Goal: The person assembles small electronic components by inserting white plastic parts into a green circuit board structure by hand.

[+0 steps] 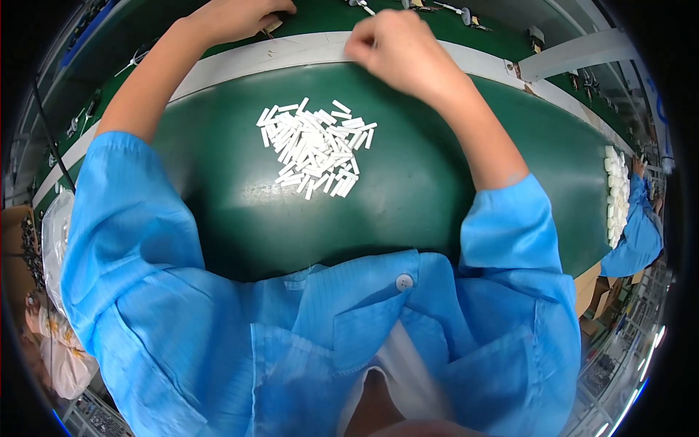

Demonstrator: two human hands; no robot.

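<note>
My left hand (pixel 237 18) reaches over the white rail (pixel 313 49) at the far side of the green work surface. Its fingers are closed around a small brownish piece (pixel 272 27), too small to name. Farther right, my right hand (pixel 403 49) hovers by the same rail with curled fingers, thumb and forefinger close together. It is slightly blurred, and whatever it may pinch is hidden. Between my forearms, short white tubes or sticks (pixel 313 146) lie in a loose pile on the green work surface (pixel 364 226), touched by neither hand.
Beyond the rail, small wired parts (pixel 466 14) lie on a green strip. A white post (pixel 579 54) crosses at the upper right. White pieces (pixel 617 197) are stacked at the right edge, near another person's blue sleeve (pixel 635 233). A plastic bag (pixel 57 247) stands at left.
</note>
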